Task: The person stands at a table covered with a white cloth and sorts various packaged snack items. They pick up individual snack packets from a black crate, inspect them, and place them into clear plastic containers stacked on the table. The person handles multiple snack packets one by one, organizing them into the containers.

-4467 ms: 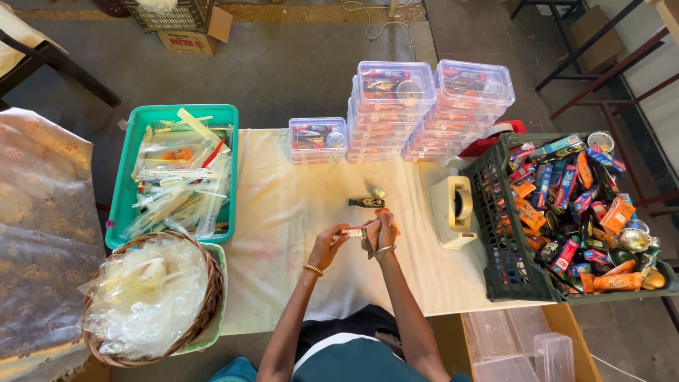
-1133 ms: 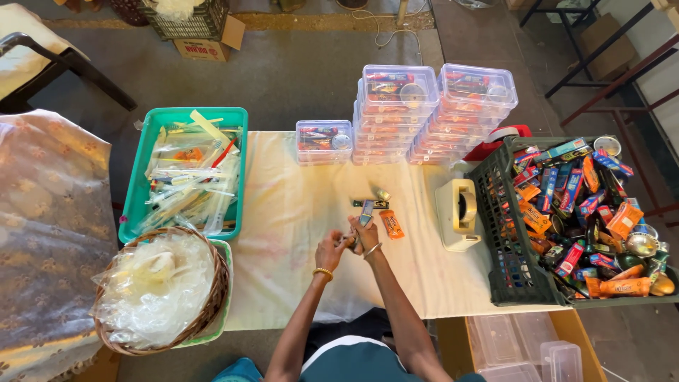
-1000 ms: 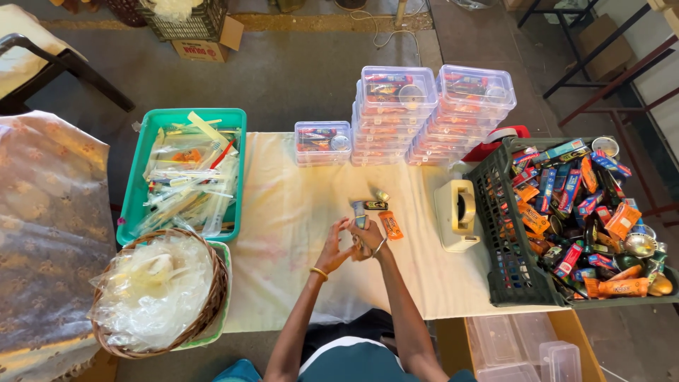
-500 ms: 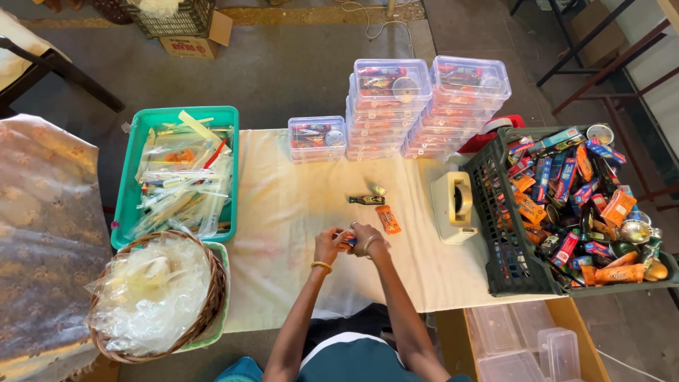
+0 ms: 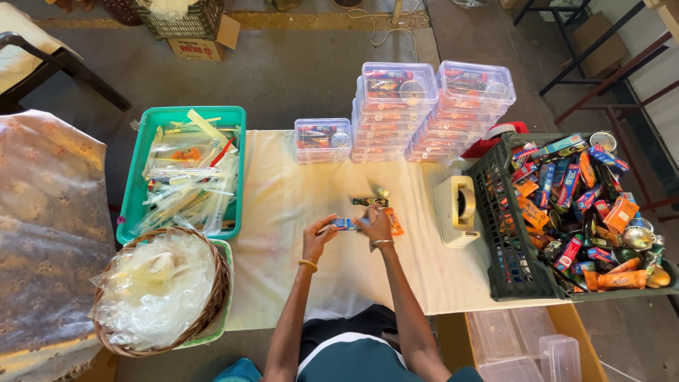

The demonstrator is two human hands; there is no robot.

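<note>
**Over the cloth-covered worktop: both hands on one small blue packet**

Far out to the left of the hands, a wicker basket (image 5: 159, 290) heaped with clear plastic bags sits at the near-left corner of the worktop (image 5: 283, 212). Beyond it stands a green tray (image 5: 134, 191) filled with long clear sachets.

Nearer the middle, the left hand (image 5: 316, 239) and the right hand (image 5: 377, 223) meet above the cream cloth. Between them they hold a small blue packet (image 5: 345, 224): the left grip pinches its left end with narrow fingers, and the right grip is closed over its right end. The packet lies roughly level, just above the cloth.

Just past the right hand, on its far side, lies a dark green wrapped sweet (image 5: 369, 201) with a small round sweet (image 5: 382, 192) beside it. An orange packet (image 5: 394, 222) shows at the right edge of the right hand, touching or just beside it; which of the two cannot be told.

Well beyond the hands, a single clear lidded box (image 5: 322, 139) stands on the cloth, and to its right two tall stacks of clear boxes (image 5: 433, 112) stand side by side.

Right of the right hand sits a cream tape dispenser (image 5: 458, 210). Farther right again, a dark green crate (image 5: 513, 262) is packed with mixed colourful snack packets.
</note>
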